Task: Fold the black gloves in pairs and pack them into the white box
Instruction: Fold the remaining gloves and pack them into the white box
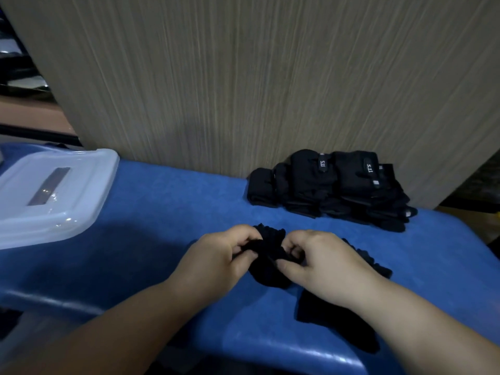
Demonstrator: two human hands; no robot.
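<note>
Gripping a bunched black fabric glove [270, 249], we curl the fingers of our left hand [216, 255] and right hand [320, 259] round it, low over the blue table [167, 204] | black glove stack [332, 185] lies behind, against the beige panel [243, 90] | white plastic box [89, 220] sits far left

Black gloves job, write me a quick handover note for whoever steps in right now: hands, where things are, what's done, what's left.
Left hand and right hand: both pinch one bunched black glove just above the blue table.
Glove stack: back right, against the wood panel. Another loose glove lies partly under the right forearm.
White box: far left, seemingly lidded; contents hidden.
Done: nothing visibly packed.
Left: finish this fold, then pack the pairs into the box.
</note>
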